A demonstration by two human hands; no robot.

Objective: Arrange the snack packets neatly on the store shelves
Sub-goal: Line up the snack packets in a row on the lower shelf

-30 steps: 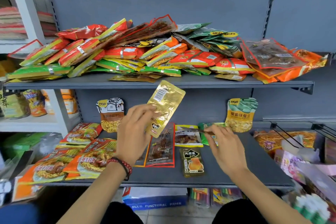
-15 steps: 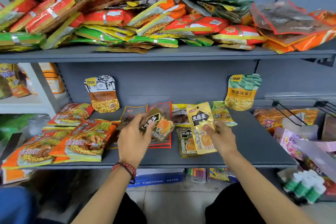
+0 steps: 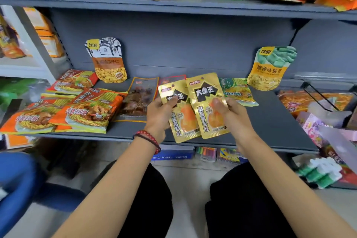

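Note:
Two matching gold snack packets are held side by side above the front of the lower grey shelf (image 3: 270, 133). My left hand (image 3: 160, 114) pinches the left gold packet (image 3: 181, 121) near its top, thumb on its face. My right hand (image 3: 229, 110) pinches the right gold packet (image 3: 207, 102), which overlaps the left one's edge. Behind them on the shelf lie a dark clear packet (image 3: 140, 98), a red-edged packet (image 3: 172, 79) and a green noodle packet (image 3: 237, 91). Orange noodle packets (image 3: 83, 112) lie at the left.
Two bean packets stand against the back panel, one at the left (image 3: 108, 60) and one at the right (image 3: 270, 67). The upper shelf (image 3: 173, 6) carries a heap of mixed packets. Wire hooks and bags (image 3: 318, 106) crowd the right side; stationery sits on the floor below.
The view has dropped and closed in on the lower shelf. My left hand brought its gold packet down and turned it face up beside the packet my right hand lifted from the shelf.

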